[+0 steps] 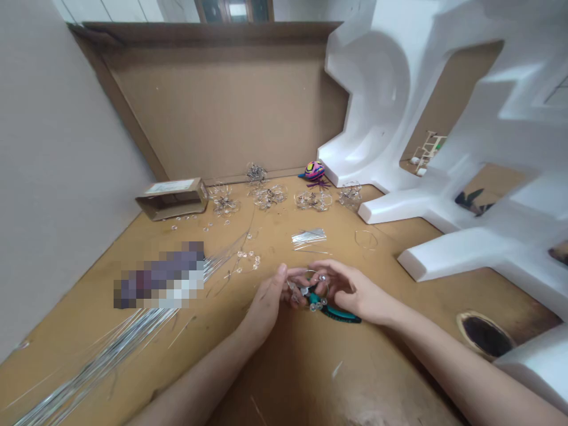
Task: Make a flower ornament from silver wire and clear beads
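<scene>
My left hand (266, 302) and my right hand (350, 287) meet over the middle of the wooden table (377, 361). Between their fingertips is a small piece of bent wire with clear beads (316, 296). My left fingers pinch its left side. My right hand is closed round teal-handled pliers (339, 313), whose handles stick out under the palm, and its fingertips touch the wire loop. Both forearms come in from the bottom edge.
Several finished wire-and-bead flowers (268, 196) lie along the back by a cardboard sheet (222, 106). A small cardboard box (173, 198), a bundle of long wires (110, 349), cut wire pieces (308, 236), loose beads (248, 260), a colourful toy (314, 171) and white foam blocks (444, 177) surround the hands.
</scene>
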`<action>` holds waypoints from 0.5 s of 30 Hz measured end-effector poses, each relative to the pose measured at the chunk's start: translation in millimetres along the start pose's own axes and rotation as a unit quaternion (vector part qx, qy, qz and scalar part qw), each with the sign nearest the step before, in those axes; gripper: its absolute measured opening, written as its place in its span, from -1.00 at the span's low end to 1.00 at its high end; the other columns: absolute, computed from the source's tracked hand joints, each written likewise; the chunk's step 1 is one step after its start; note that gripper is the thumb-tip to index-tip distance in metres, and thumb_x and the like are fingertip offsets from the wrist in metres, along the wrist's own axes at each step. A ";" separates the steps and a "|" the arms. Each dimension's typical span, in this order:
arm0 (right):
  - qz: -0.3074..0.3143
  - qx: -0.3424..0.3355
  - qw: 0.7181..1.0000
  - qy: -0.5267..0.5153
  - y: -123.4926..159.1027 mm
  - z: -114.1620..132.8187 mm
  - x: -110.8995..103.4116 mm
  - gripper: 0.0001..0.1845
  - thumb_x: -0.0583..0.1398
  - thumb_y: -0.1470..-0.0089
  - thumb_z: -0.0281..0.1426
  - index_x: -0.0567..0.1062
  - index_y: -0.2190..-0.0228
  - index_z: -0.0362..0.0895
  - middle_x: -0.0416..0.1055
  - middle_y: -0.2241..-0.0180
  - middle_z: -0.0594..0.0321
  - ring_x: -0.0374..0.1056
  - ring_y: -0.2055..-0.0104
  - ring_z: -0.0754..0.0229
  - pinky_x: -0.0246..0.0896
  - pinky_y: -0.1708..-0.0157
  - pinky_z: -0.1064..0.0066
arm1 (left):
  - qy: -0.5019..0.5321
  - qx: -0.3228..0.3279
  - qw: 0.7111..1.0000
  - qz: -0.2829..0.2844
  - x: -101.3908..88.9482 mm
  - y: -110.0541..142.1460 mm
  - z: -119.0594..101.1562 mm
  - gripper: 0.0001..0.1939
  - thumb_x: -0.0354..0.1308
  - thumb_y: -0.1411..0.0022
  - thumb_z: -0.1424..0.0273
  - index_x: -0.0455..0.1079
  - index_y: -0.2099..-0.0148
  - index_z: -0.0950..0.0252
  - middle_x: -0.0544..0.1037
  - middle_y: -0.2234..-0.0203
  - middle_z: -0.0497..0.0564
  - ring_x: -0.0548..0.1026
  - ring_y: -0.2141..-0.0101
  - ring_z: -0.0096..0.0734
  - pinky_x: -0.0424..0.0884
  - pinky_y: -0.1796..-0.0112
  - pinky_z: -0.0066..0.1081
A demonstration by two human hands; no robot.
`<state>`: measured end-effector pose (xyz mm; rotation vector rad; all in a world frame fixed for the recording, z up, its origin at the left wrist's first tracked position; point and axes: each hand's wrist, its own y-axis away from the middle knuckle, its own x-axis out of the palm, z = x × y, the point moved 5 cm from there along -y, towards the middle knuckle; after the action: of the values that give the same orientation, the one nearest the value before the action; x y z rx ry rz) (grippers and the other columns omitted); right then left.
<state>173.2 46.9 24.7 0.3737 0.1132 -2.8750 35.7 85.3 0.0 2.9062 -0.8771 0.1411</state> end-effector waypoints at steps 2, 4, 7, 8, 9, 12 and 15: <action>-0.025 0.023 0.999 -0.002 1.4 -3.7 -0.7 -0.55 0.11 0.12 -0.48 0.28 0.10 -0.16 0.39 0.30 0.19 0.32 0.37 0.28 0.23 0.37 0.44 | -0.045 0.011 0.999 -0.010 1.3 2.0 0.4 -0.46 -0.26 -0.25 0.12 0.38 0.12 0.42 0.47 0.48 0.08 0.41 0.50 -0.40 0.31 0.45 -0.41; -0.052 0.056 0.997 -0.013 1.1 -9.9 -3.0 -0.66 0.11 0.05 -0.34 0.36 0.17 -0.17 0.39 0.41 0.23 0.29 0.50 0.33 0.19 0.52 0.48 | -0.095 0.050 0.994 -0.020 3.1 5.3 -2.1 -0.51 -0.22 -0.25 0.15 0.39 0.13 0.40 0.47 0.49 0.07 0.42 0.46 -0.37 0.34 0.39 -0.38; -0.067 0.106 0.990 -0.068 -1.7 -21.4 -6.8 -0.68 0.07 0.00 -0.20 0.43 0.29 -0.17 0.36 0.51 0.28 0.24 0.62 0.37 0.08 0.68 0.54 | -0.145 0.104 0.983 -0.036 4.9 9.9 -6.3 -0.63 -0.15 -0.25 0.24 0.38 0.11 0.31 0.49 0.39 0.07 0.44 0.37 -0.35 0.36 0.32 -0.38; -0.073 0.116 0.987 -0.087 -3.0 -24.6 -8.8 -0.67 0.08 0.01 -0.18 0.43 0.32 -0.16 0.36 0.52 0.29 0.26 0.62 0.37 0.08 0.68 0.54 | -0.151 0.106 0.982 -0.036 5.3 10.5 -6.2 -0.66 -0.13 -0.25 0.26 0.37 0.09 0.29 0.50 0.36 0.07 0.45 0.37 -0.36 0.37 0.32 -0.39; -0.081 0.123 0.984 -0.104 -4.3 -27.4 -11.2 -0.66 0.09 0.03 -0.17 0.43 0.33 -0.16 0.36 0.52 0.29 0.28 0.62 0.36 0.09 0.68 0.54 | -0.160 0.105 0.981 -0.035 5.6 10.5 -5.6 -0.69 -0.11 -0.24 0.29 0.35 0.08 0.28 0.50 0.35 0.06 0.46 0.36 -0.36 0.38 0.32 -0.39; -0.105 0.128 0.974 -0.154 -7.7 -32.9 -19.3 -0.64 0.12 0.07 -0.15 0.41 0.32 -0.18 0.39 0.52 0.28 0.32 0.62 0.34 0.15 0.65 0.51 | -0.151 0.098 0.983 -0.047 3.3 8.9 -2.2 -0.73 -0.07 -0.23 0.33 0.27 0.04 0.23 0.49 0.25 0.06 0.48 0.35 -0.38 0.40 0.29 -0.38; -0.133 0.135 0.966 -0.175 -8.4 -35.4 -26.8 -0.63 0.14 0.09 -0.16 0.40 0.32 -0.19 0.41 0.49 0.26 0.35 0.60 0.33 0.20 0.62 0.50 | -0.122 0.100 0.985 -0.069 -1.1 7.7 2.3 -0.73 -0.08 -0.24 0.34 0.17 0.01 0.19 0.45 0.16 0.06 0.48 0.35 -0.41 0.41 0.27 -0.35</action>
<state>204.9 64.8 -2.1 -0.1196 -0.3169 -3.1742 30.6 79.3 -1.9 3.2122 -0.7247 -0.1517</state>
